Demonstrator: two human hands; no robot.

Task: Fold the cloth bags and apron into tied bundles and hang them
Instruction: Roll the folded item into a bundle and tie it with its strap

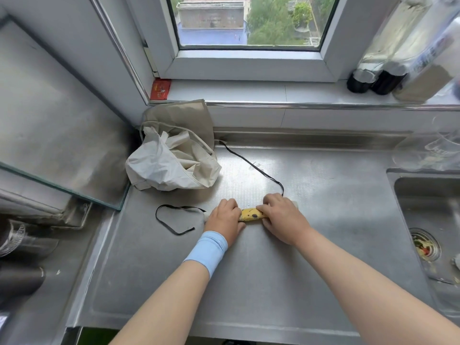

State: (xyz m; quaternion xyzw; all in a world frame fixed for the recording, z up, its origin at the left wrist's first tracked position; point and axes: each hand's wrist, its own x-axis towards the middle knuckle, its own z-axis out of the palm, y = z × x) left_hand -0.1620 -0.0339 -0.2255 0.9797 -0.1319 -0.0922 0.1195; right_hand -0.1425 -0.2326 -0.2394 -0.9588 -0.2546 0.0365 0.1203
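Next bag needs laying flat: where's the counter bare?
Bare: the counter from the rolled bundle to the front edge, and between the long black tie and the sink. Crowded: the bag pile in the back left corner and the looped tie beside the left hand.

No lettering can be read (the red packet shows only blurred print).

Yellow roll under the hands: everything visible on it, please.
The yellow roll is cloth rolled into a tight, narrow tube lying flat on the steel counter, crosswise to the person. A cartoon print with dark dots shows on the exposed middle, and pale ends peek out past each hand. The left hand grips its left part, the right hand its right. A black cord loops on the counter from the left end; a second cord trails from the right end toward the back corner.
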